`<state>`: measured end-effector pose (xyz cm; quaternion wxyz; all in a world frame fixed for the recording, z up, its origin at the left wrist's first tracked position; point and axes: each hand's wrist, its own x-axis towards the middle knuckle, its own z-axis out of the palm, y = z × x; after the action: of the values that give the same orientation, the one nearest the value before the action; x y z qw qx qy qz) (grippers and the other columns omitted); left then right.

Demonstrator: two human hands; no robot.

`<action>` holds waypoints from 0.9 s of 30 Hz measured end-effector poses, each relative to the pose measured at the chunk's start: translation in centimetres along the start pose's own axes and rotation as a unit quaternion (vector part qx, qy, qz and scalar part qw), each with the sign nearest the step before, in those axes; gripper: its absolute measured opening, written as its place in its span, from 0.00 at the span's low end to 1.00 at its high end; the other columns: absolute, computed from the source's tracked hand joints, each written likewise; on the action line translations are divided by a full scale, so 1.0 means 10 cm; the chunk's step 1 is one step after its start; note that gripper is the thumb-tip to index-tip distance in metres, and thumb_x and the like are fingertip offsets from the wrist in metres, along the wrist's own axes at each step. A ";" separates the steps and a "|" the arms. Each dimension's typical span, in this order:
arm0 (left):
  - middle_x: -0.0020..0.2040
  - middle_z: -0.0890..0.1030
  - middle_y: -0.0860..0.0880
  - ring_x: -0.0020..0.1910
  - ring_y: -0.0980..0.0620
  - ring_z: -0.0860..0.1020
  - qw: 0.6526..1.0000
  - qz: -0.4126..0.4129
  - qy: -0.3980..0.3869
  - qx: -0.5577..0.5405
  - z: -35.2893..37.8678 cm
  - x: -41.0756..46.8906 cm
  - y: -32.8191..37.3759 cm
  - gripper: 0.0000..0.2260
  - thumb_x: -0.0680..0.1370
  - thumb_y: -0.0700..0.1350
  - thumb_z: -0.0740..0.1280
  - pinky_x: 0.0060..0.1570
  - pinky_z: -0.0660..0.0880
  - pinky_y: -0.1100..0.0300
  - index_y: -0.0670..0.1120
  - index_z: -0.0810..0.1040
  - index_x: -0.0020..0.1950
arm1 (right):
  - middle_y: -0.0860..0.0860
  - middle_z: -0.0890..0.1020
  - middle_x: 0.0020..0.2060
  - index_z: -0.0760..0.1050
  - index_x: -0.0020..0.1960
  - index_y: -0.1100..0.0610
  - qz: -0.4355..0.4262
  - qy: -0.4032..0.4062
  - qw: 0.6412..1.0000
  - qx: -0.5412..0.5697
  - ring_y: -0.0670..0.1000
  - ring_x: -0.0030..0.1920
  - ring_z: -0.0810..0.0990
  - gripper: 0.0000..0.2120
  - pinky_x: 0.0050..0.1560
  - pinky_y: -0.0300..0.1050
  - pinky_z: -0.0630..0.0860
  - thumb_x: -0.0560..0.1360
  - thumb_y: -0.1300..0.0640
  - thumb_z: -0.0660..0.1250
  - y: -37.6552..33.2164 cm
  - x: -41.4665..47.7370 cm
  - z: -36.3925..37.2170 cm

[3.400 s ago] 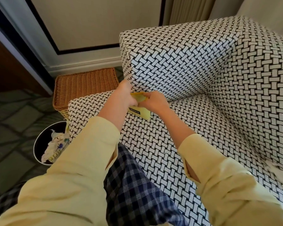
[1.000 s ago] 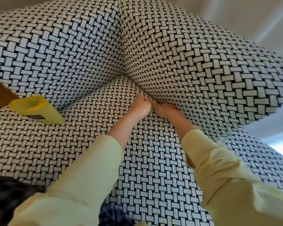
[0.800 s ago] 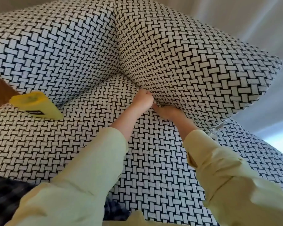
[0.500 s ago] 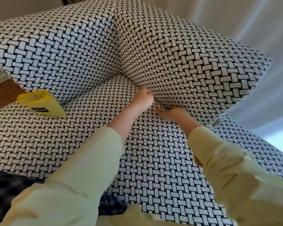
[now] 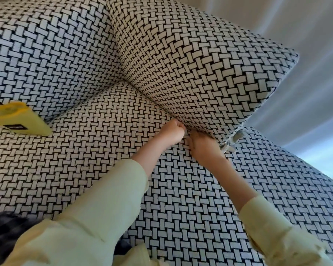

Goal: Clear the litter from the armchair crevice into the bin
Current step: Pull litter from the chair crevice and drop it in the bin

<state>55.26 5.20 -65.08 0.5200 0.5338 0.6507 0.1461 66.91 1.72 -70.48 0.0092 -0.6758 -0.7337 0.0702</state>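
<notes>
The armchair [image 5: 181, 198] has a black-and-white woven cover. Both my hands are at the crevice [image 5: 161, 110] where the seat meets the right armrest [image 5: 200, 64]. My left hand [image 5: 172, 131] is curled into a fist pressed against the crevice, with nothing showing in it. My right hand [image 5: 202, 145] lies just to its right, its fingers pushed in under the armrest and hidden. A yellow packet [image 5: 19, 120] with a black label lies on the seat at the far left, apart from both hands. No bin is in view.
A frayed fabric tag [image 5: 232, 140] hangs at the armrest's front corner, right beside my right hand. The chair back [image 5: 46, 54] rises at upper left. Pale curtains [image 5: 306, 83] hang behind the armrest on the right.
Both hands have slid along the crevice toward the armrest's front corner. My left stays fisted; my right has pushed further under the armrest. 3.4 s ago both hands held the yellow packet.
</notes>
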 end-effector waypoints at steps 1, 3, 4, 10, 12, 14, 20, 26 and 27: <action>0.50 0.74 0.45 0.48 0.48 0.72 1.000 -0.003 -0.010 0.011 0.05 0.01 -0.01 0.13 0.76 0.33 0.51 0.41 0.70 0.60 0.47 0.70 0.40 | 0.58 0.78 0.54 0.65 0.66 0.60 -0.005 0.016 1.000 0.011 0.58 0.51 0.79 0.18 0.47 0.50 0.78 0.81 0.53 0.50 0.05 -0.02 0.04; 0.52 0.75 0.46 0.52 0.49 0.73 0.999 -0.004 -0.015 0.030 0.07 -0.01 -0.02 0.13 0.75 0.31 0.52 0.41 0.70 0.62 0.47 0.70 0.43 | 0.60 0.78 0.55 0.68 0.66 0.63 -0.031 0.065 0.997 0.036 0.59 0.52 0.79 0.17 0.48 0.51 0.79 0.79 0.59 0.57 0.10 -0.07 0.10; 0.54 0.75 0.46 0.54 0.49 0.74 0.999 0.000 -0.011 0.037 0.09 -0.01 -0.02 0.13 0.75 0.31 0.52 0.43 0.71 0.62 0.47 0.71 0.44 | 0.61 0.79 0.52 0.71 0.62 0.66 -0.050 0.093 0.993 0.044 0.61 0.49 0.80 0.16 0.46 0.52 0.80 0.75 0.64 0.62 0.16 -0.11 0.14; 0.60 0.76 0.47 0.58 0.48 0.75 0.996 0.017 -0.017 0.081 0.33 0.00 -0.04 0.14 0.76 0.33 0.56 0.52 0.73 0.61 0.47 0.76 0.53 | 0.59 0.81 0.42 0.80 0.48 0.66 -0.100 0.236 0.954 0.153 0.60 0.41 0.81 0.17 0.45 0.49 0.80 0.62 0.78 0.66 0.37 -0.28 0.25; 0.60 0.76 0.49 0.57 0.50 0.74 0.994 0.042 -0.008 0.096 0.43 -0.04 0.01 0.15 0.77 0.35 0.58 0.48 0.71 0.66 0.47 0.76 0.59 | 0.59 0.80 0.41 0.80 0.46 0.66 -0.104 0.263 0.935 0.212 0.57 0.40 0.80 0.13 0.44 0.38 0.76 0.67 0.72 0.60 0.37 -0.31 0.20; 0.59 0.77 0.48 0.57 0.50 0.75 0.993 0.056 0.001 0.102 0.54 -0.06 0.06 0.15 0.77 0.36 0.59 0.52 0.71 0.64 0.47 0.75 0.61 | 0.59 0.79 0.43 0.80 0.46 0.66 -0.081 0.275 0.917 0.278 0.53 0.40 0.78 0.16 0.46 0.28 0.70 0.70 0.65 0.54 0.37 -0.34 0.17; 0.54 0.74 0.46 0.57 0.47 0.73 0.987 0.071 -0.007 0.146 0.74 -0.14 0.15 0.16 0.77 0.36 0.59 0.51 0.69 0.60 0.43 0.69 0.64 | 0.49 0.81 0.37 0.81 0.43 0.60 -0.001 0.275 0.833 0.480 0.38 0.37 0.75 0.12 0.41 0.22 0.69 0.69 0.68 0.59 0.34 -0.41 0.04; 0.46 0.76 0.46 0.48 0.47 0.75 0.998 0.019 -0.043 -0.043 0.82 -0.15 0.15 0.10 0.76 0.33 0.57 0.47 0.74 0.55 0.48 0.70 0.44 | 0.48 0.74 0.22 0.73 0.31 0.60 0.119 0.235 0.517 0.814 0.44 0.22 0.68 0.18 0.24 0.35 0.65 0.69 0.77 0.53 0.33 -0.42 -0.25; 0.44 0.75 0.46 0.45 0.48 0.74 0.992 0.002 -0.057 -0.109 0.85 -0.17 0.15 0.10 0.76 0.32 0.56 0.43 0.73 0.57 0.46 0.70 0.44 | 0.48 0.73 0.22 0.71 0.31 0.61 0.128 0.228 0.453 0.852 0.44 0.21 0.66 0.17 0.23 0.34 0.64 0.69 0.77 0.52 0.36 -0.42 -0.28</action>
<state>62.94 1.24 -66.58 0.6107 0.4824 0.5996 0.1865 71.17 -1.92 -67.79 0.7384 -0.4088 -0.1841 0.5038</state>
